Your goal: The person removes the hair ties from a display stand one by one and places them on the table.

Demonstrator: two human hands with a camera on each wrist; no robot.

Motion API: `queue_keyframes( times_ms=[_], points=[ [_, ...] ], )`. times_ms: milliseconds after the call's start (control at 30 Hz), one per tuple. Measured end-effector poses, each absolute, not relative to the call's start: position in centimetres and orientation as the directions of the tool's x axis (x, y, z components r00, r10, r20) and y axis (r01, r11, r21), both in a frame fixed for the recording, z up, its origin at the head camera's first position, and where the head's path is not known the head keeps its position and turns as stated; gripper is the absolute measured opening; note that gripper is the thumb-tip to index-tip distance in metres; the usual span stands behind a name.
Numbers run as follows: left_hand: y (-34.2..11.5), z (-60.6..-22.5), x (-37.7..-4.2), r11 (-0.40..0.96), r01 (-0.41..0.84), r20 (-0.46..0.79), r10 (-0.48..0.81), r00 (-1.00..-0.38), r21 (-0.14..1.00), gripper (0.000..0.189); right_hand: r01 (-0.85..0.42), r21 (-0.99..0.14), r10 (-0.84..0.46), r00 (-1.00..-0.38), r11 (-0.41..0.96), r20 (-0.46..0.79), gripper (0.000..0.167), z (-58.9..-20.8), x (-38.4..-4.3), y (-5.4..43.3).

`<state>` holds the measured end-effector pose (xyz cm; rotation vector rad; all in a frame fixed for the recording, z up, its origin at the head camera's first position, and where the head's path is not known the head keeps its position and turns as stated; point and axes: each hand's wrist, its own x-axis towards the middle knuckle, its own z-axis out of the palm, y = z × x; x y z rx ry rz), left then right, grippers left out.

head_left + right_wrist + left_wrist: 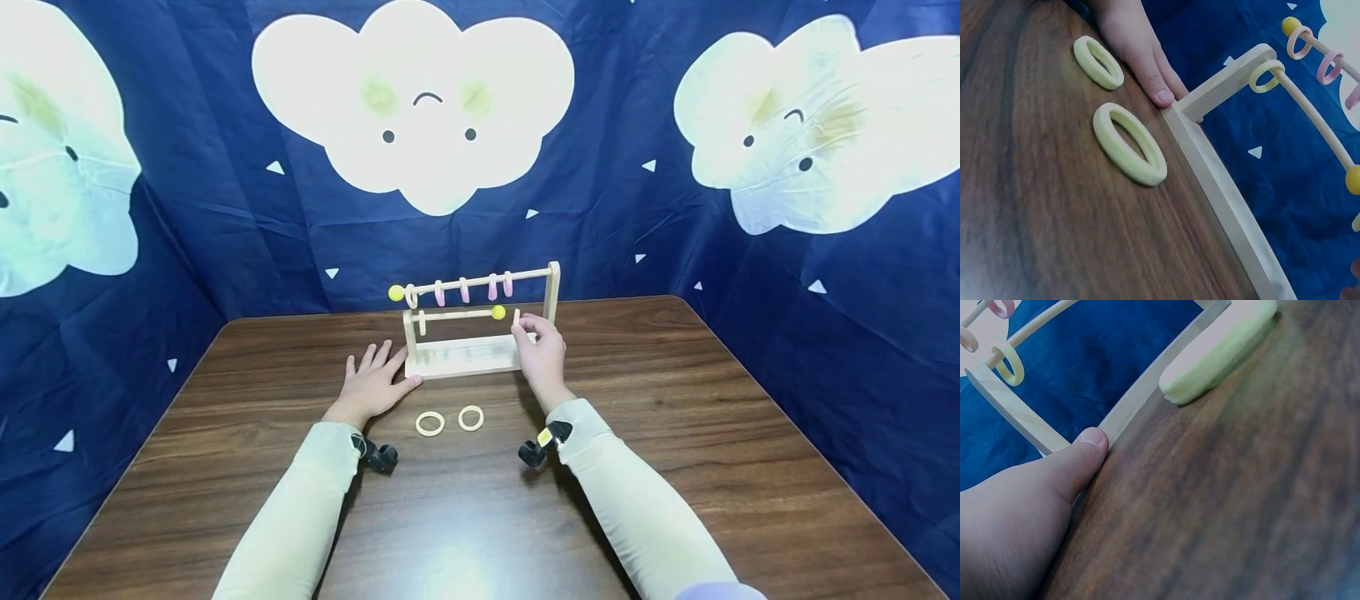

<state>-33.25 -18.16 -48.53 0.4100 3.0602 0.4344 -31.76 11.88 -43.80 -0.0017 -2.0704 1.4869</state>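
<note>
My right hand point(543, 354) pinches a pale yellow ring point(517, 317) between thumb and fingers, upright and just right of the yellow ball point(498, 312) on the free end of a wooden rack's lower rod point(457, 316). Another pale yellow ring point(1261, 87) hangs near that rod's fixed end. Fingers spread, my left hand point(369, 390) rests on the table at the rack's left end. Its thumb point(1091, 439) touches the front corner of the rack's base point(465, 357). Two more pale yellow rings, a left one point(430, 424) and a right one point(471, 418), lie flat before the rack.
Above, the rack's upper rod point(528, 274) carries several pink rings point(464, 290) and a paler ring point(411, 297) beside its yellow end ball point(396, 292). The brown wooden table point(300, 350) backs onto a blue curtain point(202, 167) with white clouds.
</note>
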Motion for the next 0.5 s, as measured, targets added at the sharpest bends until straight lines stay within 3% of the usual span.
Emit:
queue_keyframes(
  times_ms=[500],
  points=[
    [-18.1,-48.2,-33.0,0.925,0.251,0.013,0.258,-0.966,0.285,0.086,-0.314,-0.911,0.24,-0.894,0.269,0.379,0.017,-44.8,-30.5,13.6]
  ],
)
